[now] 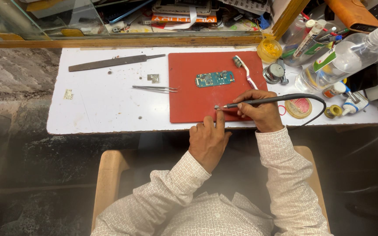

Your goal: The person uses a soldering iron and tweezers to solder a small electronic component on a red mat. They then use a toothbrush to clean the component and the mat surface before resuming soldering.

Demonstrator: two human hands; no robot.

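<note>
A long dark metal file [114, 62] lies near the white table's [97, 109] back edge. Thin tweezers [155, 88] lie beside the red mat [193, 100]. The left hand [207, 139] presses a tiny part [216, 107] at the mat's front edge. The right hand [259, 109] grips a black soldering iron [263, 101]. A clear bottle [342, 61] with a green and white label lies at the right.

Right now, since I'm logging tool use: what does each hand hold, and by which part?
Right hand grips the soldering iron by its dark handle. Left hand holds nothing; its forefinger presses beside the tip on the red mat.
</note>
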